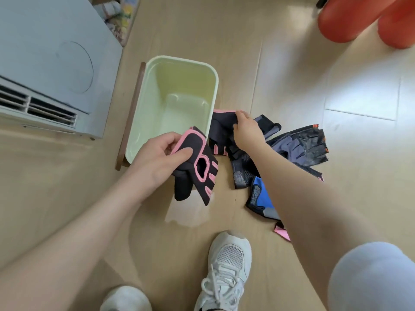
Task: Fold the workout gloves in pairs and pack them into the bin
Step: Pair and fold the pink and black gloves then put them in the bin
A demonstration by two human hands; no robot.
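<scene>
A pale green bin (143, 104) stands on the wooden floor with nothing inside it. My left hand (157, 158) grips a black glove with pink trim (197, 167), held just in front of the bin's near corner. My right hand (247, 129) pinches the wrist end of a matching black and pink glove (219, 131) lying on the floor beside the bin's right wall. To its right lies a loose pile: a grey and black glove with orange tabs (303, 144), a black mesh glove (241, 169) and a blue glove (260, 196), partly hidden by my right forearm.
A white appliance with vents (51, 70) stands left of the bin. Red rounded objects (359, 16) sit at the top right. A pink glove edge (281, 232) shows under my forearm. My white sneakers (226, 265) are at the bottom. A dark wooden strip (130, 117) runs along the bin's left side.
</scene>
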